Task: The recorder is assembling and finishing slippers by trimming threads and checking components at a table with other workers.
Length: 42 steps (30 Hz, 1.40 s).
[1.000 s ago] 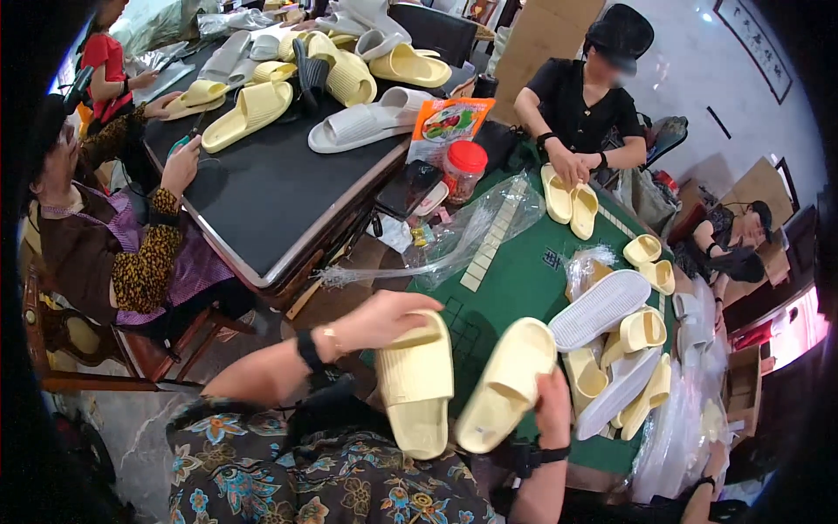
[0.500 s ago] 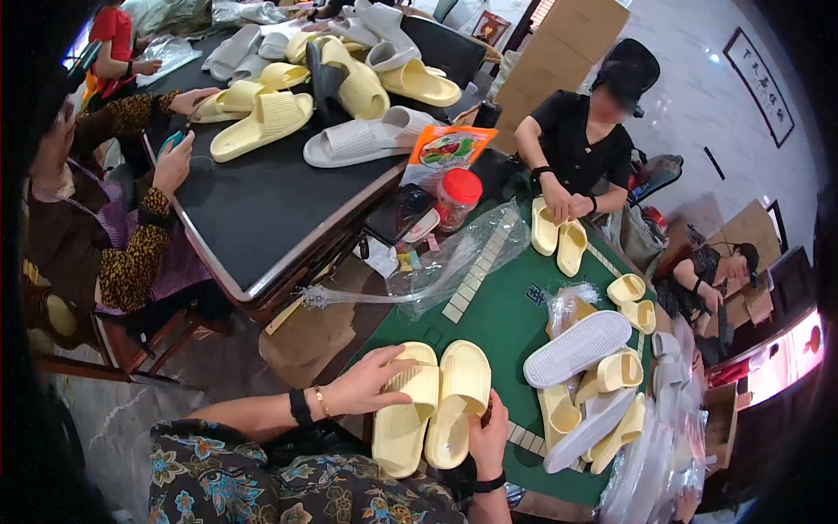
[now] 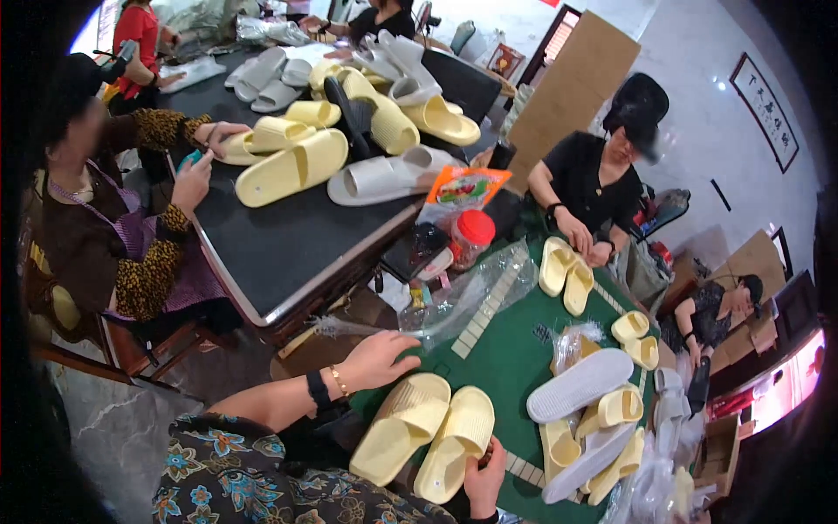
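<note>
Two pale yellow ribbed slide slippers lie side by side in front of me at the green table's near edge, toes pointing away: a left slipper (image 3: 401, 428) and a right slipper (image 3: 458, 441). My left hand (image 3: 380, 359) hovers just beyond the left slipper's toe, fingers stretched out and holding nothing. At the outer side of the right slipper is my right hand (image 3: 484, 479), its thumb and curled fingers gripping the edge near the strap.
Right of me, yellow and grey slippers (image 3: 580, 384) lie piled on the green table (image 3: 515, 358). Clear plastic bags (image 3: 480, 297) and a red-lidded jar (image 3: 471, 237) are farther off. A co-worker opposite handles a yellow pair (image 3: 566, 272). Another sits left, at the black table (image 3: 262, 253).
My left hand has let go of the left slipper and moved up and away from it. The pair sits lower in view and tilts more; my right hand stays at the right slipper.
</note>
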Each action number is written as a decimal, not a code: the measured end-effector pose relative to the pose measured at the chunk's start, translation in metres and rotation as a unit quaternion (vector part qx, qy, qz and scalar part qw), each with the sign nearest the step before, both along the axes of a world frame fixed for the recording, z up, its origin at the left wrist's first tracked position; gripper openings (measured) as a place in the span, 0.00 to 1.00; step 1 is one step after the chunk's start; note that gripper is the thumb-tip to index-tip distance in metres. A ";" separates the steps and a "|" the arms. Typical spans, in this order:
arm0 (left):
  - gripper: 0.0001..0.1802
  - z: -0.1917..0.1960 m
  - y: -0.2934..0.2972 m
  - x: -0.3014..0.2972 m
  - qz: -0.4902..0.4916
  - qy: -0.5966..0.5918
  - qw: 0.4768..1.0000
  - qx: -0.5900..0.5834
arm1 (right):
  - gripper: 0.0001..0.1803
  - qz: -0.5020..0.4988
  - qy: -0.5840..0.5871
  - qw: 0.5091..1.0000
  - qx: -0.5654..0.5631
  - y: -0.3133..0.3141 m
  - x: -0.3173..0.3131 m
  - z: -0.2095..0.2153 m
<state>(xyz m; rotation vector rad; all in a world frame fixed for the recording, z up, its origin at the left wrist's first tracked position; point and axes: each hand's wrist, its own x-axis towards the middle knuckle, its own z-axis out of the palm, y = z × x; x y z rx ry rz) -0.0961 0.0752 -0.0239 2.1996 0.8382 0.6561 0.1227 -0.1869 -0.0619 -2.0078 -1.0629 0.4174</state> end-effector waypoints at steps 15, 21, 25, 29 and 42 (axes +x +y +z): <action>0.06 -0.060 0.071 0.013 0.215 0.132 0.956 0.150 | 0.29 -0.016 -0.055 0.998 -0.027 0.005 -0.004 -0.002; 0.07 -0.055 0.075 0.006 0.165 0.108 0.976 0.091 | 0.30 -0.018 -0.016 0.999 -0.040 0.007 -0.005 0.003; 0.06 -0.059 0.072 0.007 0.132 0.097 0.982 0.090 | 0.30 -0.017 -0.046 0.998 -0.043 0.005 -0.006 0.003; 0.06 -0.062 0.070 0.009 0.120 0.098 0.983 0.099 | 0.28 -0.015 -0.084 0.996 0.002 0.001 -0.003 -0.008; 0.08 -0.034 0.076 0.004 0.154 -0.011 0.984 0.095 | 0.29 -0.017 -0.042 0.998 -0.033 0.007 -0.007 0.002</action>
